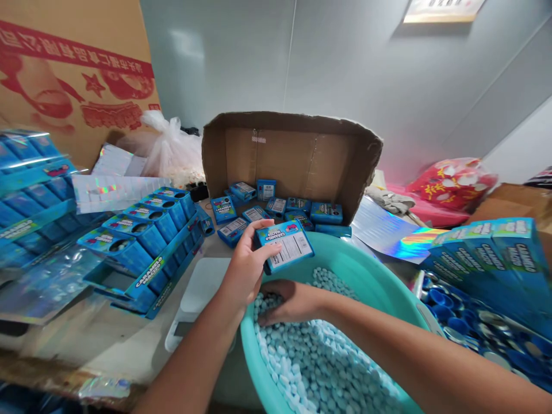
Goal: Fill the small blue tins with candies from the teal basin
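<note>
My left hand (pixel 245 267) grips a small blue candy box (pixel 288 244) and holds it above the far rim of a teal basin (pixel 379 282). The basin is full of pale blue candy pieces (pixel 319 362). My right hand (pixel 291 302) is curled down into those pieces near the basin's far left side; its fingertips are buried, so what they hold is hidden. Several more small blue boxes (pixel 276 210) lie inside an open cardboard carton (pixel 293 155) tipped on its side behind the basin.
A blue display tray (pixel 150 241) with boxes stands to the left, beside wrapped packs (pixel 30 195). Blue cartons (pixel 495 259) and a bin of blue caps (pixel 457 322) sit right. A white scale (pixel 198 293), holographic sheets (pixel 401 233) and a large printed carton (pixel 73 75) surround them.
</note>
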A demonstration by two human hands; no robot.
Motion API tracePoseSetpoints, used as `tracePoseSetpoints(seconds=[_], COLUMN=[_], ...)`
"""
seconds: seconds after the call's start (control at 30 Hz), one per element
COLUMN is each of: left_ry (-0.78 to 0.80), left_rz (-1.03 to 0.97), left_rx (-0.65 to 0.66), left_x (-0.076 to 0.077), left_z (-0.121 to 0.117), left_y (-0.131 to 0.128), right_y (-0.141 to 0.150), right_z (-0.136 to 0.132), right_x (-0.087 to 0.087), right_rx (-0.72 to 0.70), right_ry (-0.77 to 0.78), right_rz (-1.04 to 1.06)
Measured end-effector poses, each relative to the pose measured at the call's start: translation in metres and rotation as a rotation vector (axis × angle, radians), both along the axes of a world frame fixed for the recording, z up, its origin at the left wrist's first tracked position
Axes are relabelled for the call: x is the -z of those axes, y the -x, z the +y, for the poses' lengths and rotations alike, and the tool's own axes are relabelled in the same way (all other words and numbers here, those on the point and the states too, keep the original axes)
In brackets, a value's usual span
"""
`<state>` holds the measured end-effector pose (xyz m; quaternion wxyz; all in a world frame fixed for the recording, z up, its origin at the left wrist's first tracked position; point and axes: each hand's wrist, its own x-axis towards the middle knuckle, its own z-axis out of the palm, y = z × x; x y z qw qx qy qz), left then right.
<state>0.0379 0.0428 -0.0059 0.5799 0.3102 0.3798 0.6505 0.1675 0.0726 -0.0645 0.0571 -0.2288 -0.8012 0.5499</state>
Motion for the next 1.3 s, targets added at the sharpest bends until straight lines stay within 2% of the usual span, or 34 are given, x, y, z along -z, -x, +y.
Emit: tracePoseSetpoints(seconds=[0.33,0.87,1.3], left_ry=[0.005,0.016,0.02], left_rz=[0.002,0.018,0.043], left_rx=[0.011,0.009,0.024], left_x=[0.0,0.002,-0.001], left_z=[-0.001,0.0,-0.001], left_y=[0.0,-0.001,-0.001], right_y=[0.001,0.001,0.002], right_z=[-0.002,-0.009,-0.01], right_x=[0.003,0.006,0.008], right_rx=[0.011,0.11,0.137], right_ry=[-0.025,-0.073,-0.099], right_rz=[0.055,0.029,0.002])
